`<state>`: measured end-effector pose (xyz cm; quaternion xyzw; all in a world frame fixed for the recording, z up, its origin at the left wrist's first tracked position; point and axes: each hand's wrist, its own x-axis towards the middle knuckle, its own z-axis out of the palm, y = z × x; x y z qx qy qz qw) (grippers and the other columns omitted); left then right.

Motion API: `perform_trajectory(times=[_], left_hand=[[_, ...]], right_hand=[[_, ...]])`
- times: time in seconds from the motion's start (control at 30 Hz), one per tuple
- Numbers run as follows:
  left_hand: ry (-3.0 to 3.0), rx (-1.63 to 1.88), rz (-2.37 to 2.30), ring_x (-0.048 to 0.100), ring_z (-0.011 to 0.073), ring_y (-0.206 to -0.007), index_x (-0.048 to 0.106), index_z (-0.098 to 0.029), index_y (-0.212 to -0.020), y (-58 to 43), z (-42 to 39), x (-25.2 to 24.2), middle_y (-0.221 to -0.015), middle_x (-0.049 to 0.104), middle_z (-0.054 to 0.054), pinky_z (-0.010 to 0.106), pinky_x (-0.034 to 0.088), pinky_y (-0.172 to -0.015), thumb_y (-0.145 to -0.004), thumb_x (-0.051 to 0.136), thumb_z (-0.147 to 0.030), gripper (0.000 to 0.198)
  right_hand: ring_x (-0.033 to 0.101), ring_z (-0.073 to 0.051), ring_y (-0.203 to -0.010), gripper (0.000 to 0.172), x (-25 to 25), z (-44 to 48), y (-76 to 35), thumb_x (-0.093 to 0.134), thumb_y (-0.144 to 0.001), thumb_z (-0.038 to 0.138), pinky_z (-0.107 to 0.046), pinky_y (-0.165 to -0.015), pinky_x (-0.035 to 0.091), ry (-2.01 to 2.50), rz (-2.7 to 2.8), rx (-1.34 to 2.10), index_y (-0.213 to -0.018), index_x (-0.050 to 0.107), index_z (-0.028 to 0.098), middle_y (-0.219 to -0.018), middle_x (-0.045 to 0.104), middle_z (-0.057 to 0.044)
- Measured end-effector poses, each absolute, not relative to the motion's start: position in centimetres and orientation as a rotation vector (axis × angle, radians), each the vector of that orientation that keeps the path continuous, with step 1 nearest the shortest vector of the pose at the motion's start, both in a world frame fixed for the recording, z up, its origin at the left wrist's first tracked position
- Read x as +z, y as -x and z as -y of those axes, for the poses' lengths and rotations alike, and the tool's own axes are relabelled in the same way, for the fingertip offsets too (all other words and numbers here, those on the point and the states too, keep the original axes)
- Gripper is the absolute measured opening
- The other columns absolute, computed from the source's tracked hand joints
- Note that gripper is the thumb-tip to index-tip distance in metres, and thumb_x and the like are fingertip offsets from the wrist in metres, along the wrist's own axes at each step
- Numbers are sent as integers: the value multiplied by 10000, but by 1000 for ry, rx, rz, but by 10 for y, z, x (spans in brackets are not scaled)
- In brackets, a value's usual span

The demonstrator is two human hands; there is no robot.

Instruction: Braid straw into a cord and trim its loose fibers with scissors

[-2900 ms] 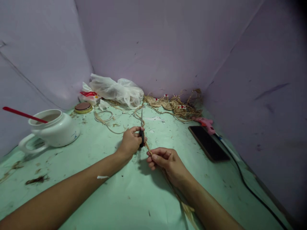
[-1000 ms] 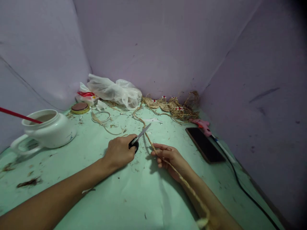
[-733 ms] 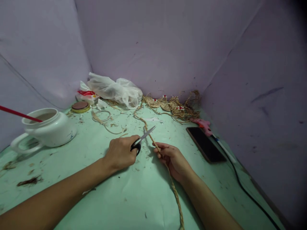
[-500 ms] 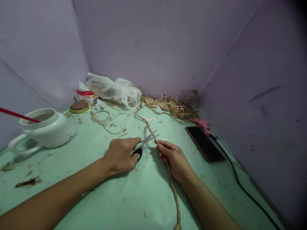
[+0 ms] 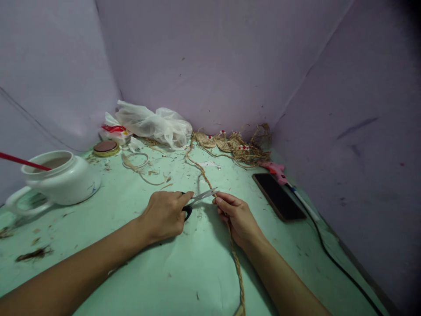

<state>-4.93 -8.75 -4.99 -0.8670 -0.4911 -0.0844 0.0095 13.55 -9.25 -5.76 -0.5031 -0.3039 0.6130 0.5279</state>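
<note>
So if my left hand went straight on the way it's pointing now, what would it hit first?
Leading with the scissors it holds, your left hand would likely meet the braided cord first, just by your right hand; the scissors may already touch the cord; depth is unclear.

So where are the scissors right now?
The scissors are in the left hand, just left of centre in the head view, at the cord beside the right hand.

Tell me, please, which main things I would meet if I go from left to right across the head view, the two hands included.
White pot with a handle → round tin → left hand → scissors → right hand → black phone.
</note>
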Motion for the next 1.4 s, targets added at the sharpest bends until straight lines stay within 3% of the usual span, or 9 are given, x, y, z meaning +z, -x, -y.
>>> perform_trajectory(times=[0.27, 0.4, 0.53, 0.7, 0.93, 1.2, 1.4], left_hand=[[2715, -325, 1659, 605, 198, -829, 500, -278, -1112, 50, 85, -48, -885, 664, 3, 284, 397, -625, -715, 410, -162, 423], [2644, -385, 1808, 602, 187, -836, 516, -310, -1067, 49, 85, -46, -881, 666, -21, 264, 368, -602, -734, 407, -182, 372], [2608, -411, 1825, 601, 185, -814, 515, -304, -1064, 47, 85, -47, -884, 663, -21, 262, 351, -579, -752, 399, -194, 351], [2584, -492, 1837, 597, 169, -813, 519, -296, -1058, 48, 85, -48, -867, 661, -21, 251, 362, -599, -749, 400, -201, 344], [2693, -477, 1546, 573, 203, -779, 501, -218, -1119, 49, 89, -48, -833, 633, 34, 300, 398, -673, -680, 476, -278, 443], [2726, -398, 1449, 554, 214, -813, 460, -216, -1180, 50, 87, -49, -881, 604, 54, 324, 407, -707, -688, 468, -267, 494], [2729, -358, 1414, 555, 225, -805, 453, -206, -1191, 49, 87, -48, -883, 597, 54, 344, 416, -693, -703, 450, -276, 493]], right_hand=[[406, -39, -455, 193, -55, 92, -137, 692, -584, 213, -148, -357, 235, 1119, 661, 1531, -749, 665, 115, -612, 593, -7], [392, -27, -430, 146, -52, 90, -144, 594, -694, 182, -97, -323, 244, 919, 368, 1996, -764, 642, 63, -586, 558, -25], [424, -11, -418, 145, -49, 91, -148, 583, -706, 120, -63, -345, 314, 788, 203, 2310, -819, 623, 39, -580, 559, -15], [507, -35, -426, 75, -49, 93, -144, 651, -633, 106, -104, -415, 430, 921, 355, 2100, -703, 641, 83, -548, 580, 1], [487, -49, -385, 141, -53, 93, -139, 692, -600, 137, -137, -366, 426, 1127, 590, 1636, -726, 660, 82, -524, 602, -17], [472, -49, -382, 264, -51, 96, -136, 735, -542, 177, -152, -367, 411, 1132, 670, 1603, -784, 655, 111, -523, 606, -5], [450, -46, -378, 231, -52, 99, -133, 723, -544, 219, -166, -370, 397, 1143, 779, 1620, -743, 668, 115, -516, 592, 7]])
